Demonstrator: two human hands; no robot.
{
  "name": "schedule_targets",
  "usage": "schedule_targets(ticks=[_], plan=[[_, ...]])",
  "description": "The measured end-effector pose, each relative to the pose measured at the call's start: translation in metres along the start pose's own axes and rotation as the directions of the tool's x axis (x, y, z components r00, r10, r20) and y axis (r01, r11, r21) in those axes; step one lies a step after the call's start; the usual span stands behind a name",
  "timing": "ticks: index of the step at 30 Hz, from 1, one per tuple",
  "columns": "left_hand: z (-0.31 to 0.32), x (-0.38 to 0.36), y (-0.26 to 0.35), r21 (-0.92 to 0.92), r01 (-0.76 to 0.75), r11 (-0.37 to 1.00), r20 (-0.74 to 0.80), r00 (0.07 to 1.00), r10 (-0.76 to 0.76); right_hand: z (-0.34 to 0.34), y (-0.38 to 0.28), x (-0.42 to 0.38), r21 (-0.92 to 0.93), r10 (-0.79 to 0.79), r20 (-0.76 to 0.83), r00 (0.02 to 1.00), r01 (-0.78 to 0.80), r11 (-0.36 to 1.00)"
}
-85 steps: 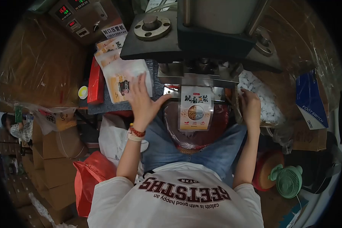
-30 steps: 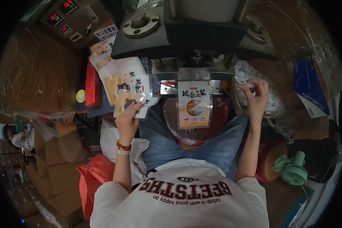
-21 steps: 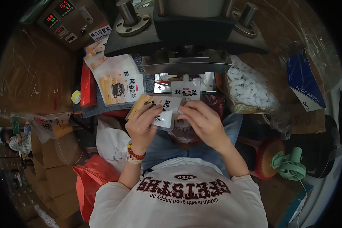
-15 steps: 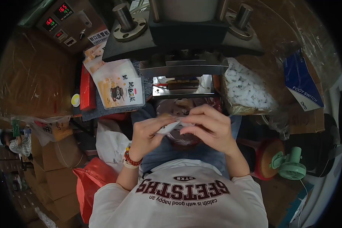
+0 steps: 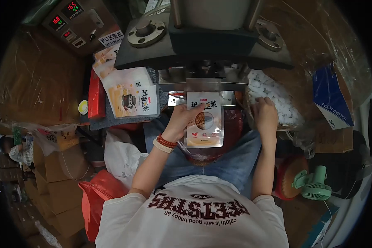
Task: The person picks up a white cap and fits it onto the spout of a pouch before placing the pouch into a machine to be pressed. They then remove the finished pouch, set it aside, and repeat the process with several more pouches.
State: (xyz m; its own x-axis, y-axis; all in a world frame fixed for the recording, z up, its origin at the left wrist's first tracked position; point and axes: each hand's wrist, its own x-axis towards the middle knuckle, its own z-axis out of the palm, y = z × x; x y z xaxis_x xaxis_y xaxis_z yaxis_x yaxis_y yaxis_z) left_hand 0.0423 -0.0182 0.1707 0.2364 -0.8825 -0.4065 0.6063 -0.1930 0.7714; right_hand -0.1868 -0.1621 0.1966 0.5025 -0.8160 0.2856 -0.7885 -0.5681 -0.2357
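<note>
My left hand [image 5: 180,123] grips a printed pouch [image 5: 204,130] by its left side, thumb across the front. The pouch is upright, with a round window showing brown contents or print. Its top edge reaches up to the metal jaw [image 5: 204,85] of a press; whether the jaw clamps it is hidden. My right hand [image 5: 265,116] is at the left edge of a box of small white plastic pieces [image 5: 277,97]. Its fingers are curled together, and anything between them is too small to make out.
The press [image 5: 206,45] stands ahead. More printed pouches [image 5: 133,101] lie on a blue cloth at left, beside a red box [image 5: 96,97]. A control box [image 5: 80,31] shows lit digits. At right are a blue carton [image 5: 331,97] and a green fan [image 5: 317,189].
My hands were together at a pouch over my lap. My left hand now holds a pouch up at the press, and my right hand has moved right to the white pieces. The press's posts stick up less.
</note>
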Motion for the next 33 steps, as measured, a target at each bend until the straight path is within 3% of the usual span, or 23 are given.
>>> schedule_targets(ticks=[2,3,4,5,6,7,8,9,10,11,12,13,14,15,16,17,18,19,23,24,28,30,33], plan=[[-0.002,-0.006,0.006,0.197,-0.052,0.979,0.023,0.999,0.049,0.002,-0.002,0.0,0.051,-0.035,-0.021,0.999,0.037,0.998],[-0.006,-0.017,0.023,0.43,-0.031,0.902,-0.005,0.999,0.036,0.002,0.0,0.001,0.075,-0.1,-0.027,0.995,0.102,0.992],[-0.024,-0.017,0.019,0.683,-0.234,0.691,-0.076,0.919,0.387,0.001,0.001,0.004,0.095,-0.163,-0.039,0.986,0.166,0.982],[-0.041,-0.019,0.015,0.877,-0.312,0.365,-0.031,0.722,0.691,0.0,0.001,0.004,0.096,-0.162,-0.041,0.986,0.165,0.982],[-0.036,-0.044,0.04,0.964,-0.098,-0.248,0.263,0.5,0.825,-0.001,0.001,0.003,0.146,-0.109,-0.115,0.987,0.126,0.981],[-0.054,-0.051,0.039,0.964,-0.095,-0.247,0.261,0.501,0.825,-0.003,0.001,0.002,0.199,-0.053,-0.185,0.981,0.09,0.976],[-0.078,-0.056,0.033,0.928,0.046,-0.369,0.27,0.598,0.754,-0.005,-0.004,0.0,0.201,-0.056,-0.183,0.981,0.093,0.975],[-0.097,-0.061,0.025,0.854,0.17,-0.492,0.252,0.692,0.677,-0.007,-0.012,-0.003,0.664,0.093,-0.16,0.983,0.037,0.747],[-0.112,-0.068,0.02,0.866,0.066,-0.496,0.287,0.747,0.6,-0.01,-0.023,-0.007,0.95,0.217,-0.064,0.974,-0.007,0.313],[-0.124,-0.073,0.016,0.869,-0.041,-0.494,0.331,0.79,0.516,-0.014,-0.034,-0.012,0.951,0.222,-0.064,0.973,-0.008,0.308],[-0.121,-0.082,0.015,0.935,-0.129,-0.329,0.313,0.733,0.604,-0.02,-0.048,-0.019,0.982,0.132,-0.028,0.991,0.003,0.191],[-0.114,-0.086,0.014,0.937,-0.126,-0.325,0.307,0.738,0.601,-0.026,-0.06,-0.026,0.997,0.032,-0.002,0.999,-0.001,0.074],[-0.104,-0.088,0.013,0.983,-0.168,-0.079,0.177,0.722,0.669,-0.031,-0.072,-0.03,0.998,-0.046,0.016,0.999,-0.013,0.063],[-0.093,-0.089,0.015,0.962,-0.217,0.167,0.037,0.709,0.704,-0.031,-0.088,-0.034,0.999,-0.103,-0.015,0.995,0.012,-0.031],[-0.08,-0.092,0.017,0.95,-0.256,0.181,0.04,0.67,0.741,-0.031,-0.102,-0.036,0.992,-0.153,-0.051,0.987,0.032,-0.124],[-0.069,-0.092,0.018,0.948,-0.262,0.182,0.044,0.671,0.74,-0.027,-0.111,-0.038,0.998,-0.196,-0.054,0.979,0.057,0.012],[-0.058,-0.092,0.017,0.926,-0.36,0.116,0.14,0.611,0.779,-0.021,-0.118,-0.041,0.985,-0.237,-0.05,0.97,0.087,0.147],[-0.049,-0.092,0.017,0.892,-0.45,0.047,0.231,0.541,0.809,-0.015,-0.123,-0.034,0.867,-0.336,-0.208,0.918,0.332,0.37],[-0.018,-0.107,0.029,0.841,-0.539,-0.045,0.386,0.54,0.748,-0.016,-0.129,-0.037,0.811,-0.403,-0.314,0.86,0.463,0.358],[-0.018,-0.107,0.029,0.791,-0.612,-0.013,0.427,0.536,0.728,-0.022,-0.126,-0.037,0.809,-0.402,-0.315,0.86,0.464,0.359],[-0.005,-0.104,0.029,0.811,-0.586,-0.01,0.404,0.547,0.733,-0.033,-0.111,-0.043,0.882,-0.214,-0.339,0.916,0.389,0.267],[-0.002,-0.1,0.029,0.846,-0.526,-0.08,0.402,0.533,0.744,-0.041,-0.103,-0.043,0.7,-0.294,-0.368,0.882,0.471,0.537],[0.003,-0.095,0.024,0.799,-0.599,-0.051,0.461,0.558,0.69,-0.031,-0.106,-0.043,0.799,-0.331,-0.298,0.895,0.424,0.426]])
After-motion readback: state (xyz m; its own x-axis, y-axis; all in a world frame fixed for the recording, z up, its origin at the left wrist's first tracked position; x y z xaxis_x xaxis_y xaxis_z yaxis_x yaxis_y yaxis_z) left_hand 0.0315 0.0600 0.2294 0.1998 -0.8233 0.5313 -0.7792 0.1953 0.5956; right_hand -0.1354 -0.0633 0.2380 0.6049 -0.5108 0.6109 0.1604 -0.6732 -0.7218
